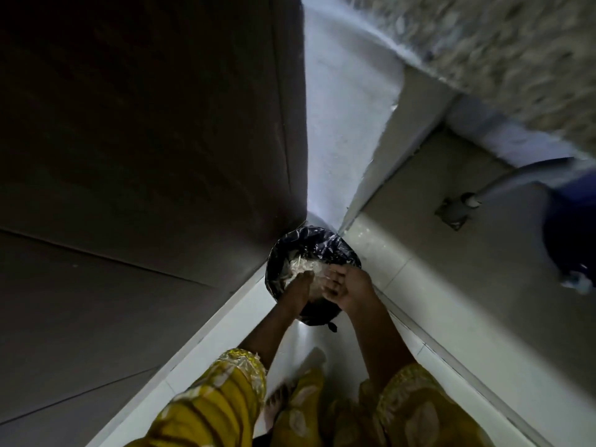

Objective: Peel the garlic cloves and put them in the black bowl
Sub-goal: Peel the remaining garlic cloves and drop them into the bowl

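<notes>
Two hands meet over a round bin (319, 240) lined w/ black plastic. No black bowl and no whole garlic cloves are in view, so the result of the task cannot be checked here.

Far left of the hands stands a dark, flat, matt panel (145, 140). The left hand (298, 287) points its fingers down into the bin. The right hand (351, 288) is just beside it, fingers bent toward the left one. Sth pale sits btw them, but I cannot tell if either hand pinches it or only brushes it off.

Beyond the fingertips lie thin, pale, papery skins (301, 267), prob. garlic peel, on the crinkled, glossy plastic. My judgement: the peeling is prob. done or nearly done, and this is throwing away the waste.

Right of the hands are smooth pale floor tiles (396, 253) and a grey pipe (522, 179).
</notes>
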